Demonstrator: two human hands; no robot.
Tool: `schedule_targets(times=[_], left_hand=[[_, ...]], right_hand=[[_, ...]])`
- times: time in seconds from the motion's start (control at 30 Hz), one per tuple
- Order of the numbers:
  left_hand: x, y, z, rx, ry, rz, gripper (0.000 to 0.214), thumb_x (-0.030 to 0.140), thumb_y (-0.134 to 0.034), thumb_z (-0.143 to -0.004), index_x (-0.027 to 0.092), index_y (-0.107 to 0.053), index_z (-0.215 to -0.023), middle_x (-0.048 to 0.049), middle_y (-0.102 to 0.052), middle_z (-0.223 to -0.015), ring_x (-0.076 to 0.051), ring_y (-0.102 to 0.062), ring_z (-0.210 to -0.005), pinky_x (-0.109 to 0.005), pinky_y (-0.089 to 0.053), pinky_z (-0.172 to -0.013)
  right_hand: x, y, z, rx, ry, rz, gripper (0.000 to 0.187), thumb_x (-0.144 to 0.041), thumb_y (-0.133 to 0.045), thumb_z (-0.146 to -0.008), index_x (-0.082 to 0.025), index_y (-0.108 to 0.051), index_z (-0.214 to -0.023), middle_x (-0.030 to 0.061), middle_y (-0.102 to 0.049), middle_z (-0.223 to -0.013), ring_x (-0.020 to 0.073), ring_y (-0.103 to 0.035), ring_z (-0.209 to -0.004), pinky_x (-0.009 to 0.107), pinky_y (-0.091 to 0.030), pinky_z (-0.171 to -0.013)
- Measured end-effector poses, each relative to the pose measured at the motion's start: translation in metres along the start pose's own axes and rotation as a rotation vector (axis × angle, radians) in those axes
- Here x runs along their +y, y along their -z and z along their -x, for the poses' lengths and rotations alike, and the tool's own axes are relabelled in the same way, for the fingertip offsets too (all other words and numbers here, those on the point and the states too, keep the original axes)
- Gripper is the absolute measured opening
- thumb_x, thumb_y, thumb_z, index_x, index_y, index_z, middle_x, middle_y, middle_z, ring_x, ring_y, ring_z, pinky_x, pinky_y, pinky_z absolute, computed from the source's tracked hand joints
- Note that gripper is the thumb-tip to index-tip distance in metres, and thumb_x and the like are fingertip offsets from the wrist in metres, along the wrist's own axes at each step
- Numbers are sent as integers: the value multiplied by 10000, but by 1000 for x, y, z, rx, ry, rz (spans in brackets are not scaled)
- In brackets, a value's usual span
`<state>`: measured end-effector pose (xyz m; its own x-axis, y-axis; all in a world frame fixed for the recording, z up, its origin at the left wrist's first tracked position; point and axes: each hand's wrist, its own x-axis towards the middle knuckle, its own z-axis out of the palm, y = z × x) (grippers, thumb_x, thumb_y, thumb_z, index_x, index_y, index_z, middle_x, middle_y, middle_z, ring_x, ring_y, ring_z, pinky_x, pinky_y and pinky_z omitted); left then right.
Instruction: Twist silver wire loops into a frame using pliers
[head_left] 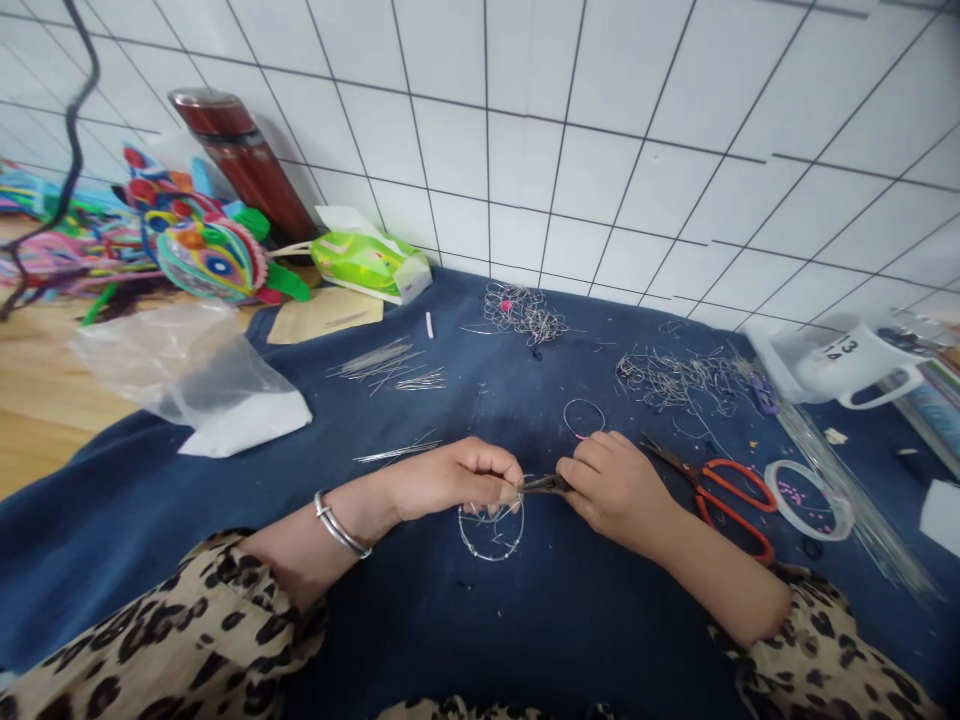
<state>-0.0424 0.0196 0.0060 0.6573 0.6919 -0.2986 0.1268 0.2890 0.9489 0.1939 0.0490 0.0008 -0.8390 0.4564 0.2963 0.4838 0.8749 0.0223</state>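
Observation:
My left hand (461,478) pinches a round wire hoop (493,557), which hangs below the fingertips with loose wire ends inside it. My right hand (619,490) is closed around a pair of dark pliers (546,484). Their jaws point left and reach the wire at my left fingertips; the handles are mostly hidden in the palm. Just beyond my right knuckles lies a thinner wire ring (583,402) with a bit of pink at its near side. Orange-handled scissors (739,485) rest to the right of that hand.
Straight wire pieces (379,360) lie at left-centre, tangled wire (675,380) at right and another tangle (536,322) behind. A round container (846,520) holds pink beads. A white mug (847,370), tissue pack (367,262), plastic bag (195,360) and red flask (247,160) stand around.

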Motion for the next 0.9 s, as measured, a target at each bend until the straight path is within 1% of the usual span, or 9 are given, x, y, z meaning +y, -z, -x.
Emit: schedule_targets(times=[0.1,0.17,0.27,0.33,0.4,0.5,0.63,0.7,0.9], left_hand=[[-2,-1,-1,33,-5,82,135,223,-566,-787,100,-616,-767,22,-488,-583,-57,-378,-495,-188,-285,-482],[-3,-2,-2,78,-19,144,138,233,-574,-780,101,-605,-754,27,-469,-571,-57,-368,-490,-190,-277,-478],[-4,-5,-5,191,-30,198,151,259,-572,-778,110,-595,-763,27,-456,-580,-62,-362,-492,-194,-272,-473],[-4,-8,-7,265,-40,175,169,282,-564,-784,115,-593,-786,29,-450,-586,-67,-361,-499,-197,-275,-478],[-3,-10,-7,326,-72,97,187,301,-545,-799,119,-588,-800,32,-442,-591,-72,-360,-511,-200,-283,-491],[0,-13,-7,390,-146,-104,193,300,-511,-824,125,-585,-791,32,-442,-612,-81,-362,-540,-207,-295,-516],[3,-14,-5,473,-230,-349,174,264,-502,-829,129,-597,-773,17,-469,-675,-96,-401,-607,-214,-323,-560],[4,-14,-5,463,-233,-363,179,265,-492,-836,130,-592,-774,18,-467,-674,-98,-404,-609,-214,-328,-563],[5,-12,-3,366,-189,-225,189,290,-472,-847,132,-565,-800,31,-421,-627,-93,-363,-569,-206,-308,-538]], right_hand=[[-2,-1,1,11,-19,32,165,-276,-468,-854,-173,-581,-792,29,-487,-700,155,-388,-696,294,-273,-649],[-4,-2,1,23,-64,38,170,-288,-472,-853,-175,-579,-785,30,-495,-701,157,-398,-694,295,-284,-653],[-7,-6,2,40,-168,24,214,-320,-467,-863,-172,-573,-750,33,-507,-687,154,-424,-686,288,-306,-652],[-9,-8,3,54,-227,-8,231,-333,-471,-866,-171,-572,-735,37,-520,-686,153,-455,-699,280,-331,-666],[-11,-9,3,65,-272,-50,221,-336,-479,-865,-173,-580,-753,40,-539,-703,154,-486,-722,276,-356,-690],[-14,-9,3,62,-321,-92,211,-343,-481,-866,-182,-587,-780,37,-553,-717,154,-512,-737,275,-382,-706],[-15,-8,3,45,-344,-90,199,-337,-486,-863,-182,-578,-780,39,-555,-730,158,-523,-751,282,-390,-719],[-16,-9,4,44,-338,-81,191,-331,-489,-861,-182,-575,-779,38,-551,-731,159,-521,-756,282,-385,-717],[-10,-5,3,66,-265,-6,190,-322,-492,-856,-180,-582,-768,38,-534,-713,160,-479,-727,285,-340,-676]])
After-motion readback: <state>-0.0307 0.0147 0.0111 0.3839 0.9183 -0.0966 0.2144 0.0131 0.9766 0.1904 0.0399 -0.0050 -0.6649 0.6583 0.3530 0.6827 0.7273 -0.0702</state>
